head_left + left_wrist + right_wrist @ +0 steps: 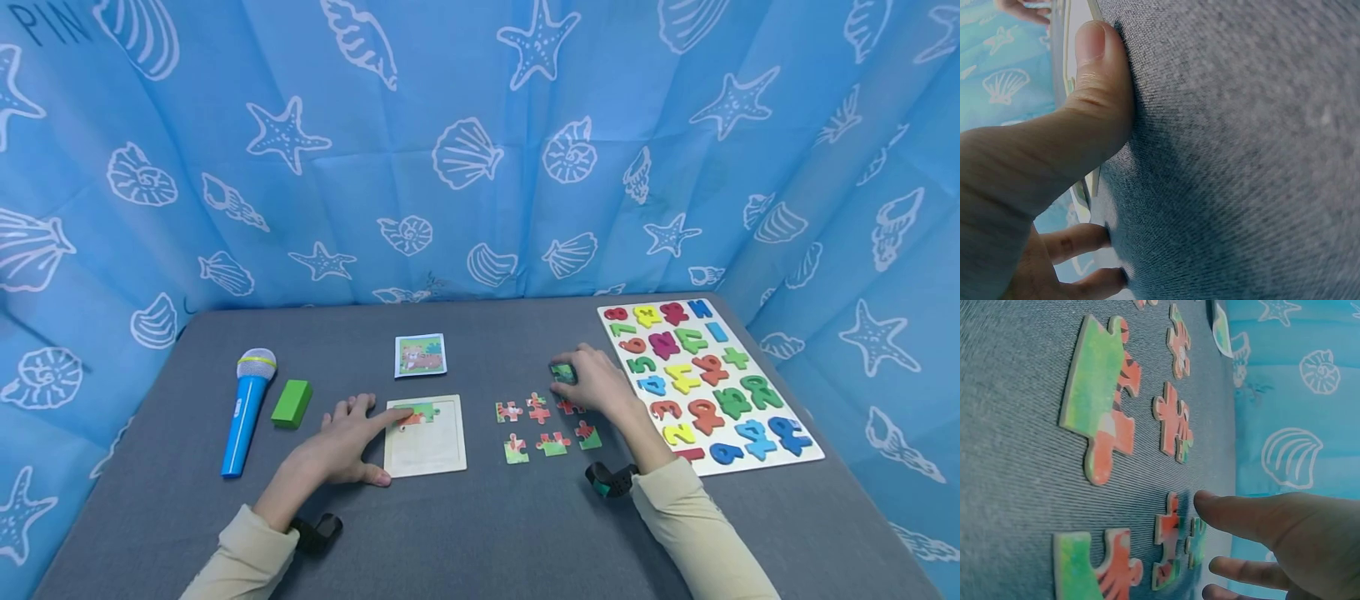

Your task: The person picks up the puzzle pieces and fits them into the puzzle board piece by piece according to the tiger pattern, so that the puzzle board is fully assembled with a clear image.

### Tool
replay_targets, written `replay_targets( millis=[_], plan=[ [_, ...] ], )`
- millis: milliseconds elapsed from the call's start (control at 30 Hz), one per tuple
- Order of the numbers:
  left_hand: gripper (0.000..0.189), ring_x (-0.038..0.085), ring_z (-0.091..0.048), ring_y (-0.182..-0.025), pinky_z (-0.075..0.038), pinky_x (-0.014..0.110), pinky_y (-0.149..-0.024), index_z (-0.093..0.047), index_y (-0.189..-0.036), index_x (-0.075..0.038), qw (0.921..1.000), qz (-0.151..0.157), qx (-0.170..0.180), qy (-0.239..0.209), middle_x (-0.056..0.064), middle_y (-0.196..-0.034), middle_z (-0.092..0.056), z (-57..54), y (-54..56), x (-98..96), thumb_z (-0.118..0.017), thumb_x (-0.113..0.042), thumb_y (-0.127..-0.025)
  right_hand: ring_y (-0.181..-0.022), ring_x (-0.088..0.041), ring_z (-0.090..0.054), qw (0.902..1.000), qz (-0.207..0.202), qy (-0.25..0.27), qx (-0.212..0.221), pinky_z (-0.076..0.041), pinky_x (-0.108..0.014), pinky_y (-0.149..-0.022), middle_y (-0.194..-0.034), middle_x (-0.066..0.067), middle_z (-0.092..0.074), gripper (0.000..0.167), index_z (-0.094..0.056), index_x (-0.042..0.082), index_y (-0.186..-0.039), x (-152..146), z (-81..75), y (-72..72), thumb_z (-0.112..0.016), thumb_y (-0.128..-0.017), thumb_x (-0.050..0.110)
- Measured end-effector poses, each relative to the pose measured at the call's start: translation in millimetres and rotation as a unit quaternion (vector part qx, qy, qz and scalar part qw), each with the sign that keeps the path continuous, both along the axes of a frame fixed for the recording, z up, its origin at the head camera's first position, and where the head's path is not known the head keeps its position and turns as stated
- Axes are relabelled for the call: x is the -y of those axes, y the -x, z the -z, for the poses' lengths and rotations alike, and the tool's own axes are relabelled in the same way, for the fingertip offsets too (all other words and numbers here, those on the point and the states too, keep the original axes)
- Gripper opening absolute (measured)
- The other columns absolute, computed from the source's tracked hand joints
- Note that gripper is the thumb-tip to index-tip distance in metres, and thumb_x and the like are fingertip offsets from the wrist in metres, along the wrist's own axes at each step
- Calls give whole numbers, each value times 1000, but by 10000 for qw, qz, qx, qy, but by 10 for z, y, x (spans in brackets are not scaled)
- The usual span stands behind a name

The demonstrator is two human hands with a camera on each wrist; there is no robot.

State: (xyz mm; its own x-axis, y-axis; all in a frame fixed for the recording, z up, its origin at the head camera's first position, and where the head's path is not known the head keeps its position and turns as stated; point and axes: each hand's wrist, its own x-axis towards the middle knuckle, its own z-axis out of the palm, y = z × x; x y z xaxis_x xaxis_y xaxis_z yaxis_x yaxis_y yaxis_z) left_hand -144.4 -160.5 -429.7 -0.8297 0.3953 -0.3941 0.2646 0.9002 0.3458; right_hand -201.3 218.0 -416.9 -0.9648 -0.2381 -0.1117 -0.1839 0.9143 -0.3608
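Observation:
My left hand (341, 442) lies spread at the left edge of a square wooden puzzle tray (431, 454). Its index finger touches joined jigsaw pieces (426, 412) at the tray's upper left, and the thumb rests by the lower left corner. To the right, my right hand (596, 381) reaches over a green-and-dark jigsaw piece (562, 373), fingertips right at it; in the right wrist view the thumb (1235, 512) is extended close to that piece (1196, 544). Several loose orange-and-green jigsaw pieces (555, 444) lie between the tray and this hand.
A picture card (420, 356) lies behind the tray. On the left are a blue toy microphone (245, 417) and a green block (292, 404). A white board of colourful numbers and letters (797, 450) lies beside my right forearm. A blue curtain (480, 225) hangs behind the table.

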Motion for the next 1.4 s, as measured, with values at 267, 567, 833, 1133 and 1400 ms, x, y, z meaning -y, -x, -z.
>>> replay_targets(
  millis=[267,567,833,1133,1400],
  plan=[
    [92,59,-30,-141,-26,80,-108,-39,-157,-31,10000,11,-16,10,31,-161,-28,-11,-9,-2,-86,-45,-79,-113,-39,-61,9999,60,-89,31,-53,-56,-91,-124,-22,-63,41,-69,5,-131,8,100,10,-73,-94,22],
    [94,59,-30,-141,-26,80,-108,-39,-157,-31,10000,-3,-23,47,30,-161,-29,-1,-1,-5,-87,-45,-78,-115,-38,-61,9998,195,-82,-61,-53,-60,-90,-126,-20,-63,36,-70,8,-130,11,123,32,-70,-97,22],
    [93,59,-29,-142,-24,80,-110,-39,-157,-31,9999,-50,22,93,29,-162,-28,-1,1,-5,-86,-44,-79,-115,-39,-61,9996,202,-37,-178,-53,-61,-90,-126,-20,-63,35,-70,8,-129,16,132,30,-69,-97,21],
    [92,59,-29,-142,-24,81,-109,-39,-157,-31,10000,-46,48,36,30,-161,-27,-10,2,6,-87,-44,-79,-107,-35,-62,9993,136,111,-337,-54,-57,-84,-120,-18,-64,33,-71,8,-128,67,116,-13,-68,-97,22],
    [93,59,-31,-140,-25,81,-107,-39,-157,-31,10000,8,0,37,30,-160,-29,-10,6,-1,-87,-45,-78,-97,-30,-59,9989,118,257,-365,-52,-48,-74,-116,-18,-61,37,-68,6,-131,196,68,-70,-67,-98,24]
  ],
)
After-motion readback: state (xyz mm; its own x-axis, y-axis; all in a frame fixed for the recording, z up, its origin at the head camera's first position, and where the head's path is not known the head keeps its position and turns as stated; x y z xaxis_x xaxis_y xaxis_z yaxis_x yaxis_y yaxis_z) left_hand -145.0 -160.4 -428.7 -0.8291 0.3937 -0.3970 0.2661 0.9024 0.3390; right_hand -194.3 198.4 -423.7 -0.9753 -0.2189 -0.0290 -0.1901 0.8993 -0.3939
